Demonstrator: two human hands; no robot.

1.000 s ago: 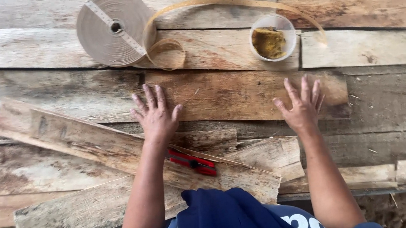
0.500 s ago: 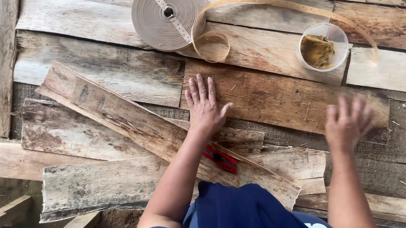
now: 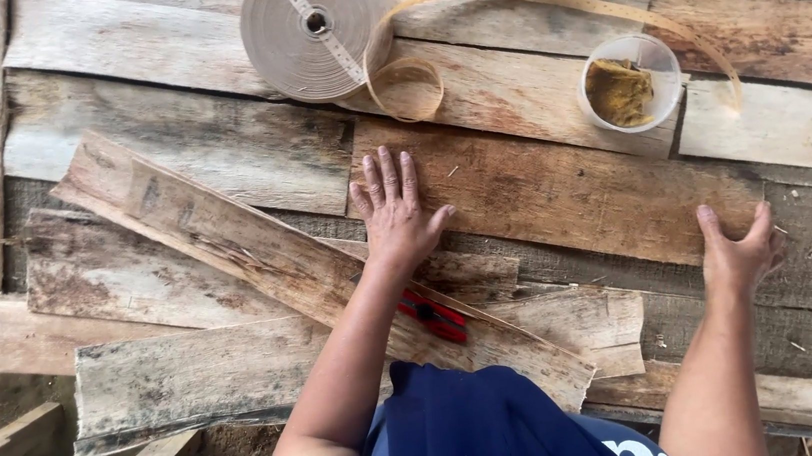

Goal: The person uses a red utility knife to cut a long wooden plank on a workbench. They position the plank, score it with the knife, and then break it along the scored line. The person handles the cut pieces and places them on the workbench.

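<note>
from the head camera, looking straight down, the left hand (image 3: 391,211) lies flat and open, fingers spread, palm pressed on a reddish-brown wood veneer sheet (image 3: 563,191) at its left end, grasping nothing. the right hand (image 3: 740,248) is open too, fingers pointing up and thumb apart, cupped against the same sheet's lower right corner; whether it pinches the edge or only touches it cannot be told. the sheet lies across weathered grey boards (image 3: 156,53), roughly level, between the two hands. to the left, several loose veneer strips (image 3: 227,242) overlap in a fan, one long piece running diagonally under the left forearm. a small red tool (image 3: 432,317) (partly hidden, its kind unclear) rests on those strips just beside the forearm. above the left hand sits a large roll of tan tape (image 3: 315,31), its loose end (image 3: 543,4) curling away to the right in a long arc. a clear plastic cup (image 3: 630,84) holding a brownish-yellow mass stands near the sheet's upper right edge, inside that arc.
</note>
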